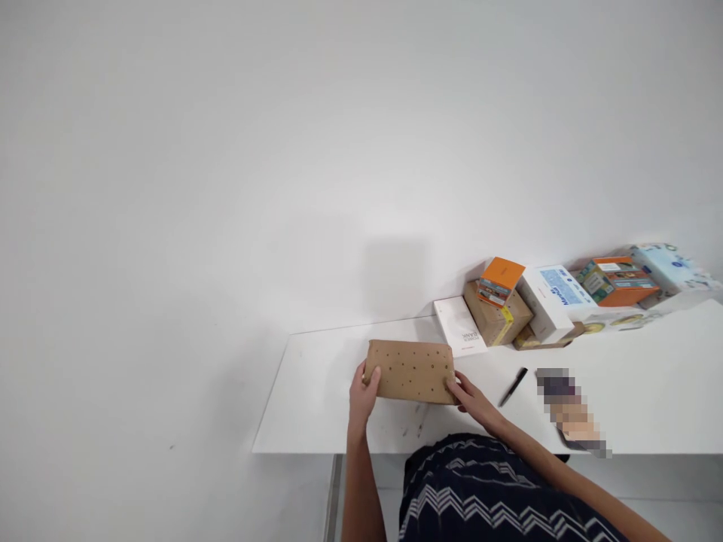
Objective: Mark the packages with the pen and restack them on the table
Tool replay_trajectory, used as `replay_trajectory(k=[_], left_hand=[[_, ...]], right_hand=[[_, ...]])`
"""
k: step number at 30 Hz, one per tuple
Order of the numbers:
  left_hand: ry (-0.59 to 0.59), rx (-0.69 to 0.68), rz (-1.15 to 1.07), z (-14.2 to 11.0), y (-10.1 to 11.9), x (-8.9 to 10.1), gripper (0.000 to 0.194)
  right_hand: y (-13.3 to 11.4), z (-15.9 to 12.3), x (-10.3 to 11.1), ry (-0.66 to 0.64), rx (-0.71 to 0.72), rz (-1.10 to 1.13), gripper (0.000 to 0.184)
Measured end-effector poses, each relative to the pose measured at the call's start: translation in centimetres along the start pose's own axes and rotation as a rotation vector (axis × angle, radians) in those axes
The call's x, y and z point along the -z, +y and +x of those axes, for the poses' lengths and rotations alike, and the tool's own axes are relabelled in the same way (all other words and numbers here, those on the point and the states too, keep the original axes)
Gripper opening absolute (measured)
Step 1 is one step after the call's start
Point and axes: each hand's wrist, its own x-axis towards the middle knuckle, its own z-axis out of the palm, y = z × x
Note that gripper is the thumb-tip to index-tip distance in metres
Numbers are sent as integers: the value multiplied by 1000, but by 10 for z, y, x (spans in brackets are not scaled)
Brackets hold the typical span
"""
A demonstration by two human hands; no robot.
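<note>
Between my two hands is a brown cardboard box [411, 370] marked with several small dark dots or holes. My left hand [364, 388] grips its left end, thumb on the upper face. At the lower right corner, my right hand [468, 395] holds the box the same way, with its other fingers partly hidden behind. The box is over the white table [305, 406]; whether it touches the top I cannot tell.
Along the wall stand a white power bank box [460, 326], a cardboard carton [497, 312] under an orange box [501, 280], a white-and-blue box [550, 301], another orange box [618, 280] and a light blue box [672, 269]. A black pen [513, 387] lies right, beside a blurred flat item [570, 410].
</note>
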Motion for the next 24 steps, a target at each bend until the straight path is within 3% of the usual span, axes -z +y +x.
replay_trajectory(k=[5, 11, 17, 21, 24], left_hand=[[197, -33, 1, -8, 52, 10, 55], [287, -244, -24, -33, 97, 3, 49], [151, -687, 110, -63, 118, -4, 35], [189, -797, 149, -71, 121, -9, 32], [238, -768, 194, -70, 121, -12, 31]], right_hand=[[-23, -14, -3, -49, 87, 156, 66], [-42, -24, 5, -32, 111, 370, 60], [-36, -16, 13, -59, 69, 583, 62], [-24, -11, 13, -71, 20, 628, 66], [-14, -10, 14, -48, 11, 634, 67]])
